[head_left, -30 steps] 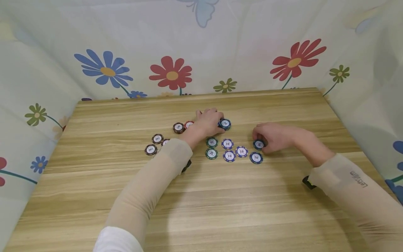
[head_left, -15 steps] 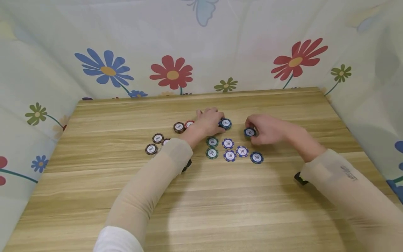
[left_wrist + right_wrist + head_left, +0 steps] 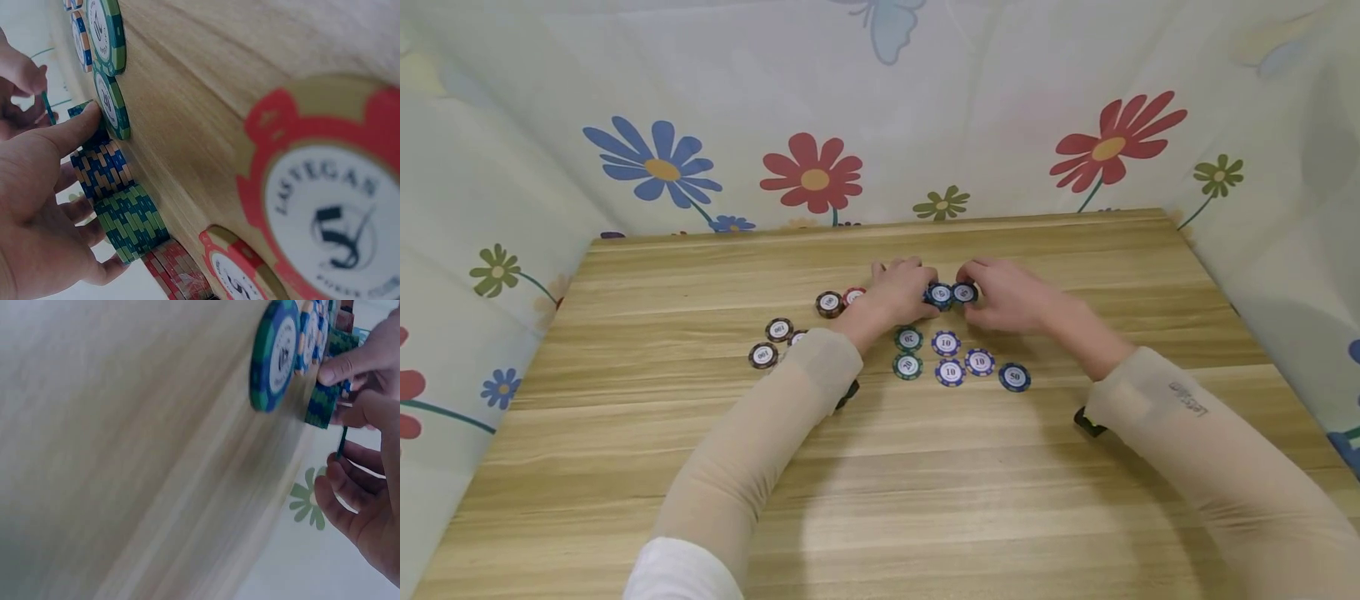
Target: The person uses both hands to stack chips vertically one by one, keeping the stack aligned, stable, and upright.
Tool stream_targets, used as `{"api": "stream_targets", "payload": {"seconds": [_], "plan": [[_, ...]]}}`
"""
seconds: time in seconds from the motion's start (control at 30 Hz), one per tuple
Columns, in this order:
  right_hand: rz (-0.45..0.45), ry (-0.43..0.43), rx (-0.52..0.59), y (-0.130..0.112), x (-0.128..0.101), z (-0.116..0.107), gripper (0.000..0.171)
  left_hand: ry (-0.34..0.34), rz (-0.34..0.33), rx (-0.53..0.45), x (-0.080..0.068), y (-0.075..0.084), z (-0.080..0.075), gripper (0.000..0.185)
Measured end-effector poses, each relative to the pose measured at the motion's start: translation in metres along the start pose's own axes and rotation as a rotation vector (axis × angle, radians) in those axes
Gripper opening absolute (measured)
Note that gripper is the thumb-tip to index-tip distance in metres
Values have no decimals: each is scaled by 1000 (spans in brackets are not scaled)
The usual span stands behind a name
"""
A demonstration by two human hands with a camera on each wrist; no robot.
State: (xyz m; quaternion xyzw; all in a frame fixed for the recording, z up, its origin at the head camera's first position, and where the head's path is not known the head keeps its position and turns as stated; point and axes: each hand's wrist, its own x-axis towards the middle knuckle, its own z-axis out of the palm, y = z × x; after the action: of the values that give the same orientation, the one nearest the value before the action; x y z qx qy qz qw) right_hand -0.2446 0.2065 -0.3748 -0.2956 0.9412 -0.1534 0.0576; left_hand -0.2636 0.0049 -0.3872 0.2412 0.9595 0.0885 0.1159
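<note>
A stack of blue-and-green poker chips (image 3: 939, 294) stands at the right end of a row of chip stacks. My left hand (image 3: 891, 293) holds it, thumb against its near side; in the left wrist view the other fingers lie along the far side of a blue-and-orange stack (image 3: 103, 170) and a green stack (image 3: 132, 223). My right hand (image 3: 1018, 296) pinches a single 50 poker chip (image 3: 964, 293) by its edge, close to the right of that stack's top. In the right wrist view this chip (image 3: 342, 442) appears edge-on. The left hand hides the middle stacks from the head view.
Loose chips lie flat before the row: green 20s (image 3: 907, 366), blue 10s (image 3: 979, 362), a 50 chip (image 3: 1015, 377), black 100s (image 3: 763, 355) and red 5s (image 3: 319, 212). A black chip stack (image 3: 829, 303) ends the row at left. A flowered curtain (image 3: 1000, 125) rises behind the table.
My right hand has lifted a 50 chip from beside the other loose 50 and carried it left and away to the blue-and-green stack. The left hand has stayed in place.
</note>
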Motion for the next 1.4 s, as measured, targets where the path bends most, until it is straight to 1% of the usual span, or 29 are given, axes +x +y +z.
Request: {"api": "stream_targets", "payload": {"seconds": [0.27,0.47,1.03,1.23,1.4], "plan": [[-17,46,-13,-3,9,9,42,-11,-6,16,2,1,0,46],[-49,74,-1,-6,11,13,39,-10,1,8,1,1,0,49],[-68,97,4,-11,16,18,35,-6,5,2,2,-1,1,52],[-51,106,40,-10,15,20,36,7,-10,-36,1,-3,2,49],[2,95,73,-6,13,19,41,23,-18,-59,0,-4,2,47]]}}
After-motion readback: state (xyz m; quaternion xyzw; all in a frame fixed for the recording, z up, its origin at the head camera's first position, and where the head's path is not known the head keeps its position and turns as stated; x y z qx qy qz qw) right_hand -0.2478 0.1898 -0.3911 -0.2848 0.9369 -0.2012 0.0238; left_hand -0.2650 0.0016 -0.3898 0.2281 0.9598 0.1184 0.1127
